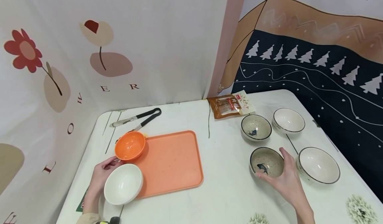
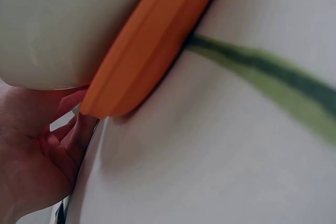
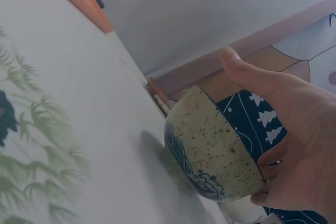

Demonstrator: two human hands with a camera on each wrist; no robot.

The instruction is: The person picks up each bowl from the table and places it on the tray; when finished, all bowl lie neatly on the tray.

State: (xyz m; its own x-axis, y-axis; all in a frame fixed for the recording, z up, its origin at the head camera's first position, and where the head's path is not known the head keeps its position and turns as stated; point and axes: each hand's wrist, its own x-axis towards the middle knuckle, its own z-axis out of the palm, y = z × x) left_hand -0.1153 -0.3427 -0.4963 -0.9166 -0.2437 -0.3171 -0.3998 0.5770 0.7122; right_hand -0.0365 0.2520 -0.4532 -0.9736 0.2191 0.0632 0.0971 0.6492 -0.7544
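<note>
My left hand (image 1: pixel 103 174) rests at the left end of the orange tray (image 1: pixel 170 165), with loosely bent fingers near an orange bowl (image 1: pixel 130 146) and a white bowl (image 1: pixel 123 184). The white bowl partly covers this hand; in the left wrist view the fingertips are hidden behind the orange edge. On the other side, my right hand (image 1: pixel 285 182) spreads thumb and fingers around the near side of a speckled bowl (image 1: pixel 270 160) with a fish drawing inside. The right wrist view has one digit standing off the speckled bowl (image 3: pixel 210 150) and other fingers close to its rim.
A second fish bowl (image 1: pixel 256 125) and two pale dark-rimmed bowls (image 1: pixel 288 119) stand at the right. A brown snack packet (image 1: pixel 228 105) lies at the back, and black-handled tongs (image 1: pixel 140 117) lie behind the tray. Printed cloth walls (image 1: pixel 167 44) border the table.
</note>
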